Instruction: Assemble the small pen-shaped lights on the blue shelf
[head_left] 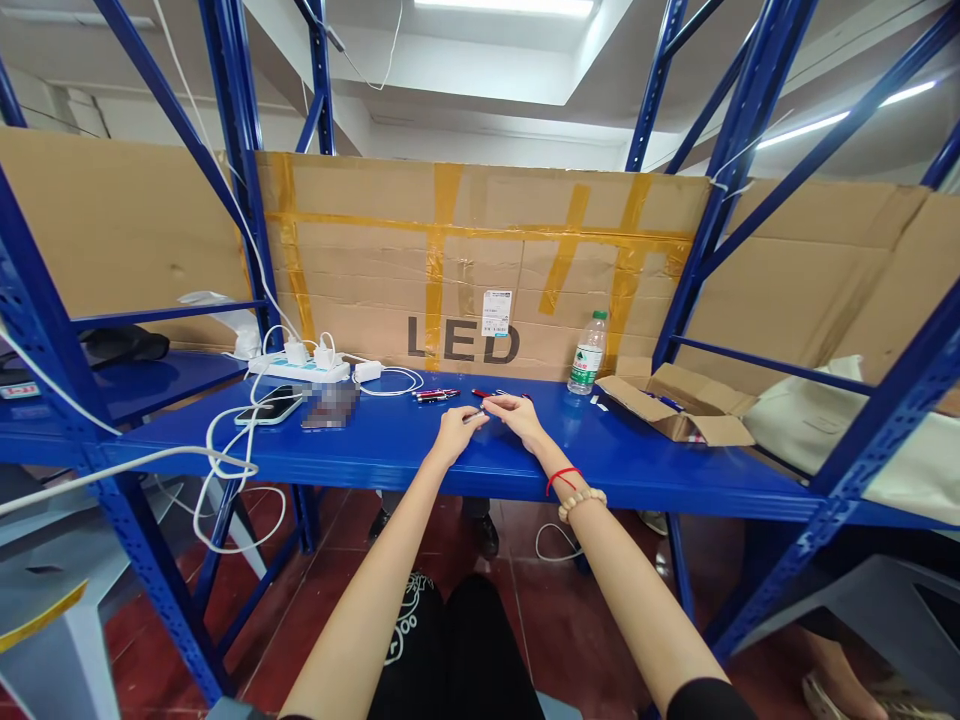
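Forearms [397,540] converging at table [637,455]; left hand [453,434] pinching slim piece [475,416], right hand [520,418] alongside, fingers bent, hold unclear.

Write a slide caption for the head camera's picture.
Left hand, holding a slim part, beside right hand over a blue table with pens, a bottle and an open box.

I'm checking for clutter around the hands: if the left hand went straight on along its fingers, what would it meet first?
Most likely the right hand, whose fingers lie just ahead of the left hand's fingertips; the exact gap is hard to judge from this single view.
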